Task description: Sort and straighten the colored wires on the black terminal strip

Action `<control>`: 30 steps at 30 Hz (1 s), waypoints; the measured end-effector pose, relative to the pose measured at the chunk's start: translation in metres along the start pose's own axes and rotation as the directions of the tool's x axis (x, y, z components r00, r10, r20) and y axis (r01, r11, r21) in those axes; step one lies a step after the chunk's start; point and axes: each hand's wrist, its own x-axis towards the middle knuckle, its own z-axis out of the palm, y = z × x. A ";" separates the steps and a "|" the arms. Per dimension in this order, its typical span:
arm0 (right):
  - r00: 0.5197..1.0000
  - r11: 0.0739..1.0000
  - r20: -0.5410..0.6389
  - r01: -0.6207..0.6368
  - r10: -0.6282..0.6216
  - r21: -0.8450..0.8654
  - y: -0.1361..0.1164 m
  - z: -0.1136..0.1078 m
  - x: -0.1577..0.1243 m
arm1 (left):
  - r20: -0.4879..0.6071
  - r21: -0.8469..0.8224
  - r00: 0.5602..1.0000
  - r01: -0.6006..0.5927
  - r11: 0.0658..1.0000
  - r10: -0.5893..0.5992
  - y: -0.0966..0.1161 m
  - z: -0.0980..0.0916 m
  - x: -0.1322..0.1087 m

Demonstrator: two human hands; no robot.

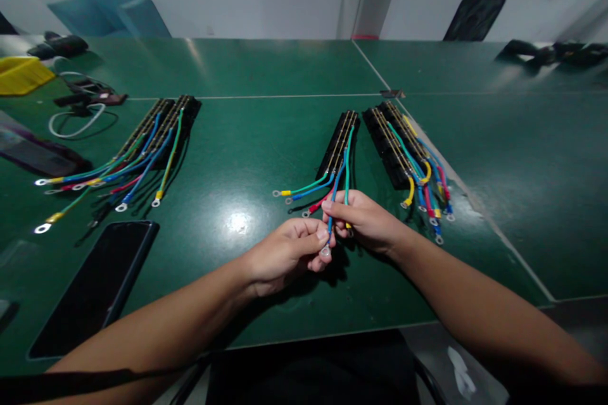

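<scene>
Near the front edge of the table, my left hand [299, 245] pinches a blue wire [335, 193] close to its metal ring terminal [325, 251]. Higher on that same wire, my right hand [363, 218] grips it between thumb and fingers. The wire runs up to a black terminal strip [339, 142] with long brass-coloured bars. A green wire [348, 158] from the strip passes behind my right hand. Other green, blue and red leads with ring lugs [285, 193] fan out to the left of my hands.
Two wired black strips [399, 142] lie to the right, and two more [166, 130] to the left. A phone [95, 288] rests at the front left. Behind it are a cable [76, 130] and a yellow bin [23, 74]. The green table [247, 139] has pale seams.
</scene>
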 end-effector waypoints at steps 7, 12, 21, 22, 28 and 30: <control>1.000 1.000 0.011 0.012 -0.012 -0.010 0.001 -0.001 0.000 | -0.041 0.023 0.999 -0.004 1.000 0.005 0.001 0.000 0.002; 1.000 1.000 0.014 0.001 -0.001 -0.004 0.002 -0.001 0.000 | -0.033 0.042 0.999 -0.022 0.999 0.023 0.000 0.000 0.002; 1.000 1.000 -0.001 0.010 -0.010 0.008 0.001 -0.001 0.000 | -0.048 0.060 0.999 -0.023 0.998 0.026 0.002 0.001 0.002; 1.000 1.000 -0.002 0.012 -0.012 0.008 0.001 0.000 0.000 | -0.049 0.063 0.998 -0.024 0.998 0.027 0.002 0.001 0.002; 0.999 0.999 0.026 0.039 -0.039 -0.008 0.000 -0.001 -0.001 | -0.019 0.087 0.999 -0.033 0.996 0.034 0.001 -0.001 0.002; 0.999 0.999 0.034 0.041 -0.040 -0.020 0.000 -0.001 -0.001 | -0.023 0.087 0.999 -0.033 0.996 0.035 0.001 -0.001 0.003</control>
